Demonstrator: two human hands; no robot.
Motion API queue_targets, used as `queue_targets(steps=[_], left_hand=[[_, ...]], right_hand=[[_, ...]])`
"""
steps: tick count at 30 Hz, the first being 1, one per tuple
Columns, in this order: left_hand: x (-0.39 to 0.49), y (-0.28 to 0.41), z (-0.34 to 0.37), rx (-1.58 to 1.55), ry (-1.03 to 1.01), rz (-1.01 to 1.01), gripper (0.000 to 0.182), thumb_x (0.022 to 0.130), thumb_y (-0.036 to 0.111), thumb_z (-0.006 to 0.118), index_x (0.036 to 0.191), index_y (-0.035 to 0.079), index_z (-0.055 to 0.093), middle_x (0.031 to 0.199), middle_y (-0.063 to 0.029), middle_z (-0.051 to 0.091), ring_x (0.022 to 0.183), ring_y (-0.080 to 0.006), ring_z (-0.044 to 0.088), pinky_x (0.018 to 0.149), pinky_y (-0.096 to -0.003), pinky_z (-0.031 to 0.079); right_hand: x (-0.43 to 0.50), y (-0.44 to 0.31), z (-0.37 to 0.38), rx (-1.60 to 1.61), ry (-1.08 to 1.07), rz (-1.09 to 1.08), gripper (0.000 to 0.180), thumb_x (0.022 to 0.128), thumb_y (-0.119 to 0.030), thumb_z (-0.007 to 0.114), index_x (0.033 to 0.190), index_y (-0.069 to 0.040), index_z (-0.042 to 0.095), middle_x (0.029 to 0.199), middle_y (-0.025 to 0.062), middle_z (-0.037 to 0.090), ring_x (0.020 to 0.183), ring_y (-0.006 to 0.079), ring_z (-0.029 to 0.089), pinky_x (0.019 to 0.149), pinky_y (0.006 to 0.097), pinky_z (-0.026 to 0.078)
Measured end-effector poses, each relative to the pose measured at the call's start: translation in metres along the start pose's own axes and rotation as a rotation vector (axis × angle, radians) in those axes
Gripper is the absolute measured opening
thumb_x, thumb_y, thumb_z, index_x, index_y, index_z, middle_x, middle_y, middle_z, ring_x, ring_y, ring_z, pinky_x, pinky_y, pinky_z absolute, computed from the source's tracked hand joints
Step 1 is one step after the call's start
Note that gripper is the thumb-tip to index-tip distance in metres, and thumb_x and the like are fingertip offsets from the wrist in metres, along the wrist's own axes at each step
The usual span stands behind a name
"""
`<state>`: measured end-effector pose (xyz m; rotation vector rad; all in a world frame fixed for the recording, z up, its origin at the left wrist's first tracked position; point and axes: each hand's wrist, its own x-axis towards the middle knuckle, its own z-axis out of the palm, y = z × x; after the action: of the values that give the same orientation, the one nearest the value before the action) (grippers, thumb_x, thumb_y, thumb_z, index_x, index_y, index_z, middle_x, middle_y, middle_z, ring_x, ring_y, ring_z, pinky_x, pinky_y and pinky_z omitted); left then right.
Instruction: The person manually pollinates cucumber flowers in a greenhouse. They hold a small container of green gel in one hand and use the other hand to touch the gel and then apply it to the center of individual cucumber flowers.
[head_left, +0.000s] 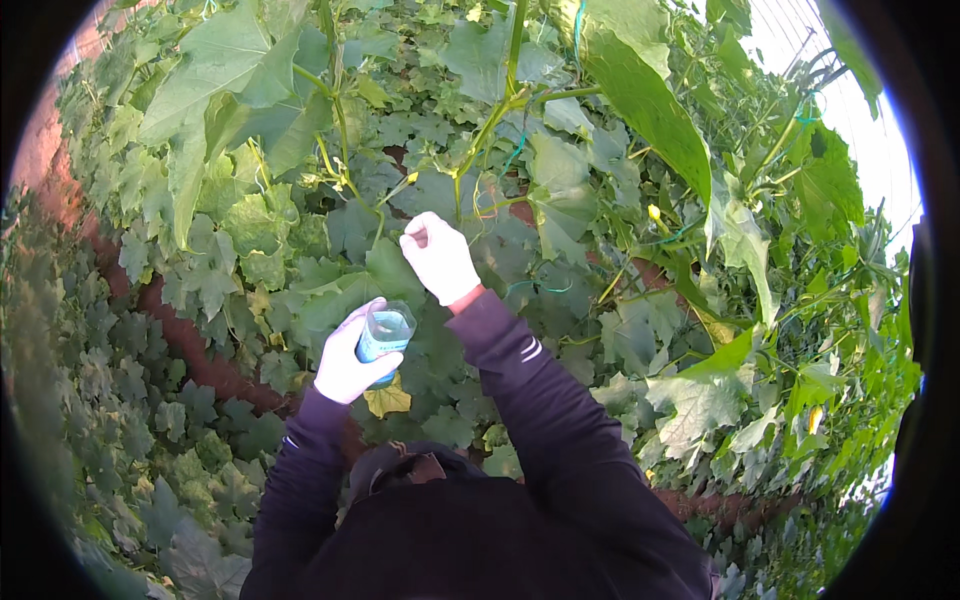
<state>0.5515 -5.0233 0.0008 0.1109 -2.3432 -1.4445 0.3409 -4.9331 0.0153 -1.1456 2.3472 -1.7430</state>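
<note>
My left hand (352, 356), in a white glove, is wrapped around a small clear plastic cup (386, 337) with printed writing and something blue in it. The cup is upright, its mouth towards me. My right hand (439, 255), also gloved in white, is above and to the right of the cup, its thumb and fingertips drawn together. Whether anything thin is between those fingertips cannot be told. Just beyond them are a green vine stem (457, 191) and a small yellow flower bud (412, 178) on a side stalk.
Large-leaved climbing vines surround both hands, with a big leaf (652, 105) hanging at upper right. Green-blue twine (516, 150) runs along a stem. Another yellow bud (654, 213) is at right. Reddish soil (180, 337) shows between the leaves at left.
</note>
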Motion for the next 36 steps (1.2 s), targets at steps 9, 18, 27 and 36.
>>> queue_targets(steps=[9, 18, 27, 36], left_hand=[[-0.012, 0.001, -0.034, -0.227, -0.115, -0.024, 0.067, 0.071, 0.015, 0.086, 0.131, -0.001, 0.061, 0.138, -0.0164, 0.06, 0.127, -0.0272, 0.06, 0.108, -0.0371, 0.046], [-0.012, -0.018, -0.087, -0.25, -0.211, 0.038, 0.063, 0.072, 0.016, 0.086, 0.128, 0.0, 0.063, 0.137, -0.0169, 0.06, 0.124, -0.028, 0.061, 0.107, -0.0376, 0.047], [-0.019, -0.052, -0.101, -0.116, -0.091, -0.143, 0.047, 0.073, 0.018, 0.088, 0.112, 0.001, 0.069, 0.107, -0.0115, 0.068, 0.095, -0.0234, 0.066, 0.088, -0.0366, 0.052], [-0.02, -0.056, -0.112, -0.255, -0.104, -0.225, 0.062, 0.084, 0.016, 0.08, 0.138, 0.0, 0.057, 0.117, -0.0044, 0.068, 0.103, -0.0121, 0.065, 0.093, -0.0307, 0.053]], right_hand=[[0.066, 0.081, 0.07, 0.148, -0.081, 0.426, 0.025, 0.099, -0.024, 0.063, 0.104, -0.001, 0.068, 0.085, 0.0055, 0.067, 0.078, 0.0148, 0.062, 0.071, 0.0308, 0.049], [0.059, 0.077, 0.075, 0.448, -0.196, 0.479, 0.043, 0.104, -0.045, 0.054, 0.117, -0.004, 0.06, 0.116, 0.0044, 0.07, 0.105, 0.0128, 0.06, 0.096, 0.0348, 0.046], [0.025, 0.083, 0.139, 0.607, 0.177, 0.286, 0.019, 0.098, -0.017, 0.07, 0.091, -0.004, 0.058, 0.078, 0.0002, 0.062, 0.074, 0.0092, 0.061, 0.072, 0.0269, 0.049], [-0.028, 0.055, 0.127, 0.777, 0.415, 0.335, 0.019, 0.101, -0.019, 0.066, 0.105, -0.003, 0.055, 0.087, 0.0032, 0.063, 0.08, 0.0114, 0.063, 0.076, 0.0283, 0.051]])
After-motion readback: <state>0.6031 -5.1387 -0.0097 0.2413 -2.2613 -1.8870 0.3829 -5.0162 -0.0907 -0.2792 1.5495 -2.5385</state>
